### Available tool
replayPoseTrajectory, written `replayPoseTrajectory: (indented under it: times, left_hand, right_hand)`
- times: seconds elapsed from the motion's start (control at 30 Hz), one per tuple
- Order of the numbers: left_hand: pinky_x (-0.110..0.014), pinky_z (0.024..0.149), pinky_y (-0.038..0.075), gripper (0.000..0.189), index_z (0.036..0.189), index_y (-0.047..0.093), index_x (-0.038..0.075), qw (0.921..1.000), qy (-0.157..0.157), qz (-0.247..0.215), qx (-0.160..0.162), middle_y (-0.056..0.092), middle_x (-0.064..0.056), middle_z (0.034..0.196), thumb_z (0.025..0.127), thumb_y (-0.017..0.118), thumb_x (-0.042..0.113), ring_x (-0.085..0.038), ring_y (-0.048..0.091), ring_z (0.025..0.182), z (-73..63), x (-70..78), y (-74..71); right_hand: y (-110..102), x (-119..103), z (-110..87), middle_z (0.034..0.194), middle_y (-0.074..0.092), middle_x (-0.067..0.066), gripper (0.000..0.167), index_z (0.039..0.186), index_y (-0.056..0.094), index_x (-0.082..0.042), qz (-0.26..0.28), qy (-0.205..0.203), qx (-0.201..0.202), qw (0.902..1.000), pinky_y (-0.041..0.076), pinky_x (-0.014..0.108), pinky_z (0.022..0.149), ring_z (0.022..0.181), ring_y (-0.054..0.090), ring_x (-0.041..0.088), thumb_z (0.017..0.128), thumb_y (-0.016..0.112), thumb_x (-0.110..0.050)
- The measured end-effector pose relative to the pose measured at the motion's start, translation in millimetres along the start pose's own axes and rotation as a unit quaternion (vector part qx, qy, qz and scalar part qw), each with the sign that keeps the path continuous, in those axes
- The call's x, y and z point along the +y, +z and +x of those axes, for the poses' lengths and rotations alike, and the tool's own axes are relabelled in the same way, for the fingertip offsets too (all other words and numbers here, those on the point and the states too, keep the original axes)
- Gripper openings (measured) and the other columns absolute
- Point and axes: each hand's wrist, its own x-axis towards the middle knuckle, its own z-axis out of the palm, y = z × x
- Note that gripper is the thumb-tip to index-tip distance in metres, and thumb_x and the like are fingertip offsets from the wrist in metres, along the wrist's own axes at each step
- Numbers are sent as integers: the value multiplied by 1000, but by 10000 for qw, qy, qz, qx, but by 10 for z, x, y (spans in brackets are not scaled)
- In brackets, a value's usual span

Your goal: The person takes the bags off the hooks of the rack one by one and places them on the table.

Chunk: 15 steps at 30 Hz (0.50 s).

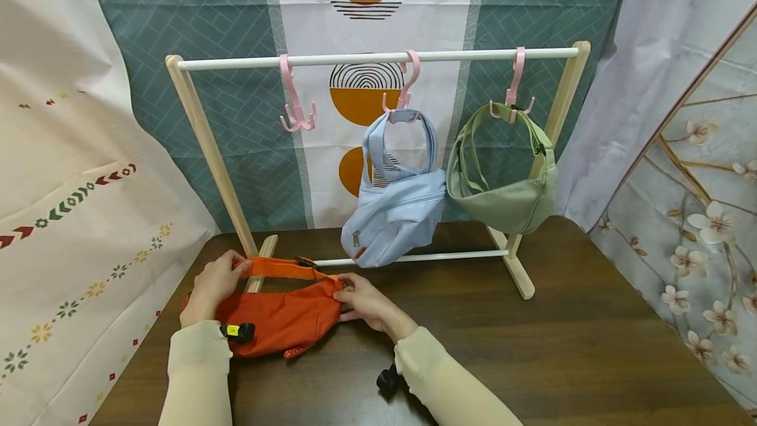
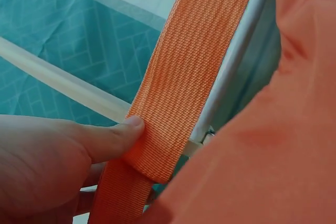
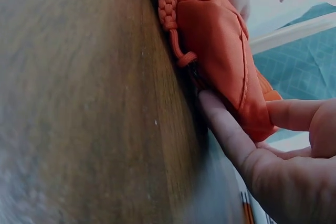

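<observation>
My left hand [image 1: 214, 286] pinches the orange strap [image 1: 282, 269] of the red-orange bag [image 1: 284, 317]; in the left wrist view, the thumb lies flat on the webbing with other fingers behind it. My right hand [image 1: 371, 302] grips the opposite end of the bag, its fingers [image 3: 223, 124] set narrow about the corner. The bag is low over the tabletop [image 1: 473, 340], in front of the left part of the rack [image 1: 207, 140]; whether its underside makes contact, I cannot tell. The strap runs along the upper side of the bag, and a black buckle [image 1: 306, 263] sits on it between my two hands. A braided pull [image 1: 298, 351] hangs at the lower edge.

Three pink hooks [image 1: 297, 110] hang from the white top bar [image 1: 355, 58]. The middle hook carries a light blue bag [image 1: 402, 215]; the right hook carries a green bag [image 1: 514, 208].
</observation>
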Motion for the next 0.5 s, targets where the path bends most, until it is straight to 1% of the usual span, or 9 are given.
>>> replayPoseTrajectory:
  times: [0.17, 0.3, 0.4, 0.5]
  left_hand:
    - [-73, 88, 40, 34, 118, 63, 1, 9998, -31, 109, -137, 68, -23, 107, 110, 53, 32, -54, 59, 109, 17, -38, 37]
    - [-72, 87, 41, 32, 115, 64, 3, 9997, -41, 108, -200, 68, -17, 98, 109, 54, 33, -53, 60, 107, 20, -85, 91]
    - [-72, 86, 41, 31, 112, 64, 4, 9998, -19, 102, -170, 67, -13, 92, 109, 54, 33, -50, 61, 105, 19, -90, 115]
    - [-74, 88, 38, 29, 111, 64, 4, 9999, -9, 104, -81, 65, -11, 87, 109, 54, 32, -49, 61, 103, 29, -56, 122]
  right_hand:
    - [-11, -7, -7, 112, 63, 17, 53, 151, 37, 6, -10, 24, -73, 10000, 62, 46, 80, 90, 68, 23, 102, 57, 1]
    - [-15, -8, 5, 112, 63, 16, 52, 151, 38, 7, 96, 84, -139, 9998, 62, 48, 82, 87, 67, 22, 102, 57, 2]
    - [-25, -7, 13, 114, 63, 17, 51, 150, 38, 7, 184, 116, -203, 9996, 61, 50, 83, 88, 68, 23, 102, 56, 4]
    - [-43, -10, 14, 118, 62, 18, 51, 150, 37, 8, 227, 130, -233, 9994, 61, 51, 84, 88, 67, 25, 102, 56, 5]
